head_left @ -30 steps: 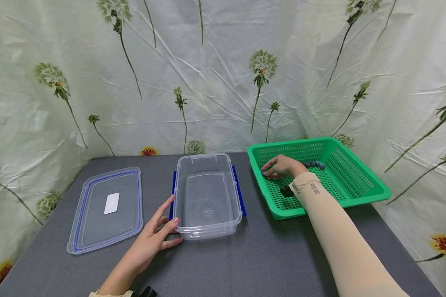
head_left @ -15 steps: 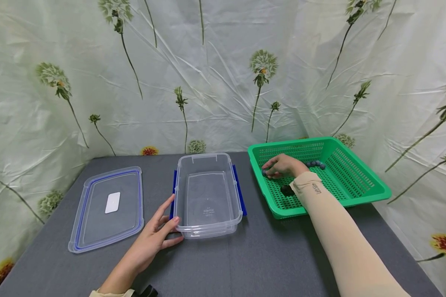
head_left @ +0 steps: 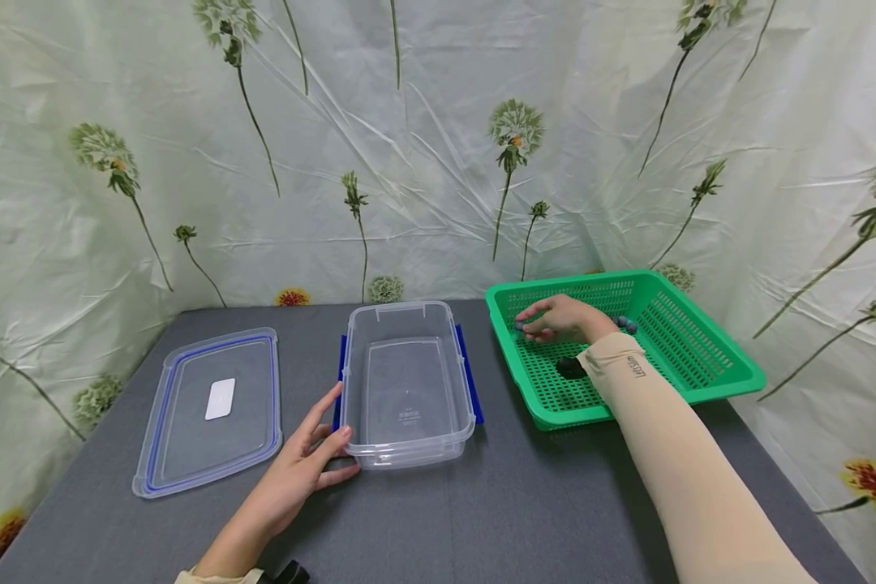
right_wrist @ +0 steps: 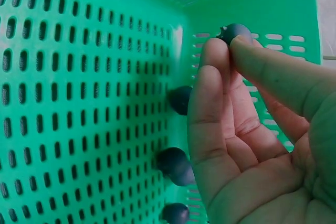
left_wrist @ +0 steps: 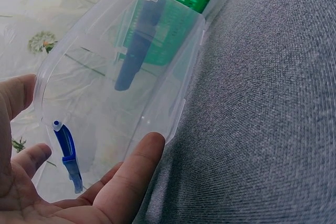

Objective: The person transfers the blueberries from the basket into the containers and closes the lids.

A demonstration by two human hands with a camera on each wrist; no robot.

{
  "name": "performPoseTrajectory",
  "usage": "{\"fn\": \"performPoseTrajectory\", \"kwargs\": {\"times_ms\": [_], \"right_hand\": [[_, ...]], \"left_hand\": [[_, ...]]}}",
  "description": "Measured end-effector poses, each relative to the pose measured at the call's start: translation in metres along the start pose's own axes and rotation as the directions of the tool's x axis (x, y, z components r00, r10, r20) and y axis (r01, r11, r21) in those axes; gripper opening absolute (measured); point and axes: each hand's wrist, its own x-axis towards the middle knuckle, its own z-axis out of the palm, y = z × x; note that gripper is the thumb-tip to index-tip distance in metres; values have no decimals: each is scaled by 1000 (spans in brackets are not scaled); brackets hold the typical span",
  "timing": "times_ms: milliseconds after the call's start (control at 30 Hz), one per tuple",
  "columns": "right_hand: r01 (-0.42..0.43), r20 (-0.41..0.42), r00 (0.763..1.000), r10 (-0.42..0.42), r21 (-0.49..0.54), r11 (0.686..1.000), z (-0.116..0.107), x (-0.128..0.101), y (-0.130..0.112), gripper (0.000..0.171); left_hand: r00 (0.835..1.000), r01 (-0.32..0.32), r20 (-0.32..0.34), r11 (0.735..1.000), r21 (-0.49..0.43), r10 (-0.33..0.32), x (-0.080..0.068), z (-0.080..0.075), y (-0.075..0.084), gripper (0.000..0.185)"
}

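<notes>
We see grey fabric-covered table [head_left: 482, 519]; behind and at both sides, creased pale sheet [head_left: 423, 146] printed with long-stemmed flowers; even, soft light, no windows in view.

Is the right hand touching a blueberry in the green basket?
Touching. The right wrist view shows the right hand pinching one blueberry between thumb and fingertip, above the green basket.
</notes>
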Motion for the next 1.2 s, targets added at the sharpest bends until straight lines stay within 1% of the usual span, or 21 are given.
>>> {"fn": "performPoseTrajectory", "kwargs": {"times_ms": [133,467,700,833,967,1200], "right_hand": [[20,16,1000,-20,30,999,-4,-1,-2,47],[52,-8,999,-51,133,990,-13,-1,-7,47],[110,-23,994,-108,184,977,-13,-7,-19,49],[150,-17,989,-150,236,960,-8,-5,-31,49],[165,1,985,-172,274,948,2,-2,-46,49],[179,21,981,-190,255,950,23,4,-67,47]], "left_hand": [[1000,6,-7,1000,2,-6,-1,0,0,68],[1000,15,-8,1000,9,-15,-1,-1,0,67],[1000,17,-7,1000,13,-17,-1,-1,0,67],[1000,17,-8,1000,16,-17,-1,-1,1,67],[1000,15,-9,1000,15,-15,-1,-1,1,67],[1000,14,-4,1000,4,-14,0,0,1,67]]}}
